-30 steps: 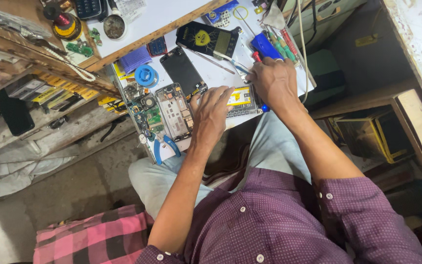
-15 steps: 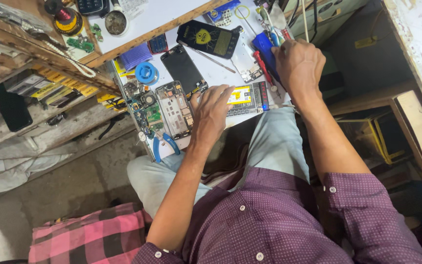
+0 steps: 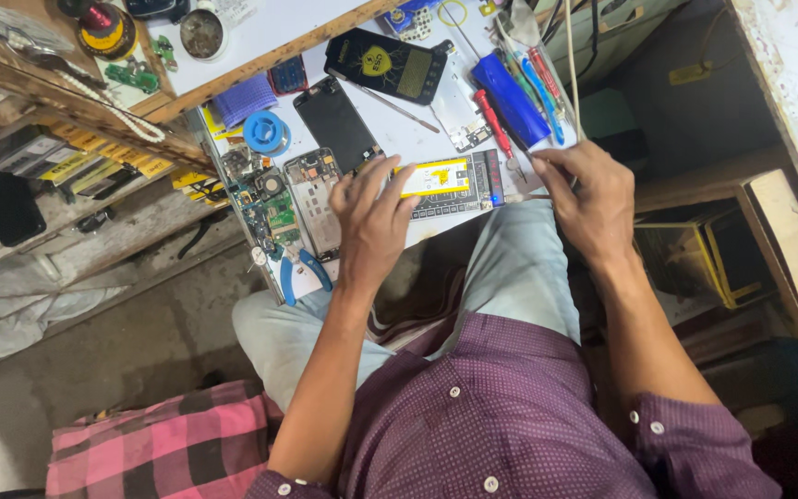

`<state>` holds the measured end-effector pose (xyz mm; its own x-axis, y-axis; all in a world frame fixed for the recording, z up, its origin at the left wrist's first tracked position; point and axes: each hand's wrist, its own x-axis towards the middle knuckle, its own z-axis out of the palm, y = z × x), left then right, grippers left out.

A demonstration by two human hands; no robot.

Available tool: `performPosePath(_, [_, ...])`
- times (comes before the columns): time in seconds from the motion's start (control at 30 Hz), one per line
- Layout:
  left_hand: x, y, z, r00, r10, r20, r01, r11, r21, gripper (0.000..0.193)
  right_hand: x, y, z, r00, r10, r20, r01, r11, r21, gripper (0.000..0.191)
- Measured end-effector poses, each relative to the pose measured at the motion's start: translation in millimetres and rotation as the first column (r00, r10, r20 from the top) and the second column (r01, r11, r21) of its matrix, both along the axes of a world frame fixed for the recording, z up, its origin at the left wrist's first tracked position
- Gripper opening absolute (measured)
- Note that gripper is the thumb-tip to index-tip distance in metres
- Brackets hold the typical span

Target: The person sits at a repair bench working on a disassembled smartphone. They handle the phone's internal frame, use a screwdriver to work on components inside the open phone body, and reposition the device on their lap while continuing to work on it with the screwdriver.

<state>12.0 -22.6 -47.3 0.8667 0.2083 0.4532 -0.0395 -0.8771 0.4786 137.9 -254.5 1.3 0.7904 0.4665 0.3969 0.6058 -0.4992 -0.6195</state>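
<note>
Here, the opened phone (image 3: 313, 201) lies just beside the left hand's (image 3: 373, 225) fingers (image 3: 359, 180).

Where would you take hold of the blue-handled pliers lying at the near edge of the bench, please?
Probably by the two blue handles, coming from the bench's near edge. The pliers lie flat with the handles spread and pointing towards the person, while the metal head points at the opened phone and sits close to its circuit boards. The left hand is nearest; the right hand is pinching something thin.
</note>
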Motion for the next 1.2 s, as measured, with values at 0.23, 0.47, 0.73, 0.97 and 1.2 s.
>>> performPosePath(0.23, [-29, 18, -12, 0.998, 0.056, -0.018, -0.055, 0.998, 0.036, 0.057, -12, -22, -26, 0.995, 0.068, -0.067, -0.067, 0.998, 0.014, 0.015])
performPosePath(0.47, [-35, 21, -10, 0.997, 0.009, -0.075, -0.005, 0.998, 0.059, 0.074, -14, -17, -29, 0.997, 0.076, 0.014, -0.074, 0.990, -0.117, 0.025])
performPosePath(0.73, [-34, 22, -4, 0.993, -0.010, -0.119, 0.013, 0.999, 0.031, 0.074, -14, -11, -24, 0.992, 0.117, 0.040, -0.110, 0.984, -0.143, 0.024])
performPosePath(0.97, [-26, 27, 1, 0.983, -0.073, -0.166, 0.073, 0.997, -0.005, 0.073, -15, -9, -25, 0.993, 0.111, 0.037, -0.105, 0.984, -0.142, 0.025])
performPosePath(1.2, [-15, 32, 10, 0.957, -0.138, -0.254, 0.136, 0.990, -0.025, 0.080, -14, -9, -22, 0.991, 0.133, 0.026, -0.128, 0.982, -0.137, 0.024])
